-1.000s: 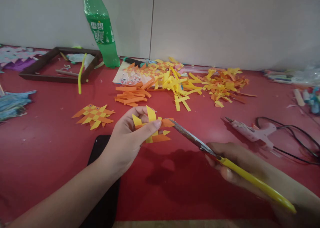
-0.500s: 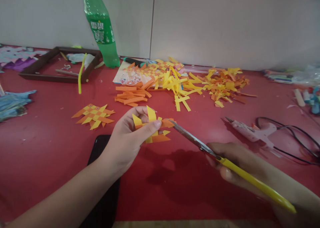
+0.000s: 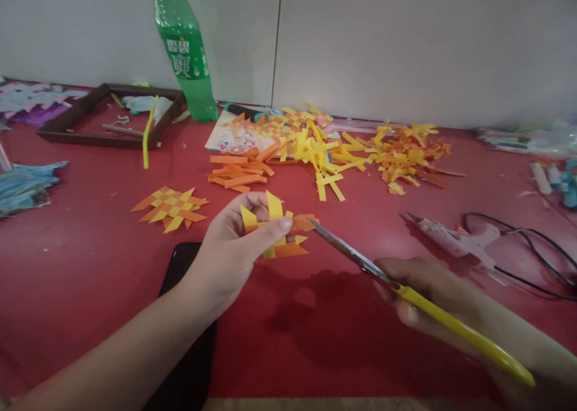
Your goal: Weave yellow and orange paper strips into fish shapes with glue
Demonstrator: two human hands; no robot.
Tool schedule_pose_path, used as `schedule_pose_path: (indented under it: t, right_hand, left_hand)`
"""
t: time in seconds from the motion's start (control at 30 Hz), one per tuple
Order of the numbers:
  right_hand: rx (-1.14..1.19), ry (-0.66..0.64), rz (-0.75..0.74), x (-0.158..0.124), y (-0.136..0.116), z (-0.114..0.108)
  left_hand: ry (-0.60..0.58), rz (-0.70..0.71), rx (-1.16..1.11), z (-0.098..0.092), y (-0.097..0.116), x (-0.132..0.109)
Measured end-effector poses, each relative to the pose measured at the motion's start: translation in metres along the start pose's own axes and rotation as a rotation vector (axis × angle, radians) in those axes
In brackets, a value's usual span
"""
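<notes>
Between the thumb and fingers of my left hand (image 3: 246, 237) is a woven paper fish (image 3: 274, 208) of orange and yellow strips, its pointed ends sticking out. My right hand (image 3: 421, 291) grips scissors with yellow handles (image 3: 464, 333). Their blades point left, and the tips touch or nearly touch an orange strip end on the fish's right side. Whether paper lies between the blades I cannot tell. A second woven paper fish (image 3: 171, 209), with small eyes, lies on the red table to the left. Under my left forearm is a black phone (image 3: 187, 339), partly covered.
Orange strips (image 3: 238, 172), yellow strips (image 3: 318, 149) and a pile of scraps (image 3: 406, 155) lie beyond my hands. A green bottle (image 3: 189, 56) stands by a dark frame (image 3: 97, 139). At right is a glue gun (image 3: 460, 237) with a black cord.
Both hands, the fish and the scissors keep almost the same pose. The whole view has shifted very slightly, and nothing has been taken up or let go.
</notes>
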State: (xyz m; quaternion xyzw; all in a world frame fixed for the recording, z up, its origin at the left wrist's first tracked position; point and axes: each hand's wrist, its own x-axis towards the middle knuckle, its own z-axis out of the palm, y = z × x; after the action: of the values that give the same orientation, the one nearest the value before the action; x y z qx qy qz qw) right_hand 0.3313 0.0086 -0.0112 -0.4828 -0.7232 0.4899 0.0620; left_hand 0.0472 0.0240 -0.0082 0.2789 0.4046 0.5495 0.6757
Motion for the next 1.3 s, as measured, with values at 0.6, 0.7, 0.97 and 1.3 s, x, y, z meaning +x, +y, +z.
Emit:
schedule_pose_path:
  t: [0.6, 0.7, 0.97, 1.3]
  right_hand:
    - [0.007, 0.005, 0.034, 0.0027, 0.0076, -0.0024]
    - [0.006, 0.018, 0.05, 0.0032, 0.0055, -0.002]
    - [0.014, 0.039, 0.049, 0.0031, 0.007, -0.0007]
    - [-0.017, 0.092, 0.018, 0.0072, 0.0034, 0.0021]
  left_hand:
    - [0.032, -0.003, -0.006, 0.0016, 0.0026, -0.0006]
    - [0.048, -0.01, 0.001, 0.0011, 0.0024, 0.0001]
    - [0.143, 0.023, 0.058, 0.0018, 0.001, 0.001]
    - [0.004, -0.103, -0.224, 0.0003, 0.0076, 0.0004]
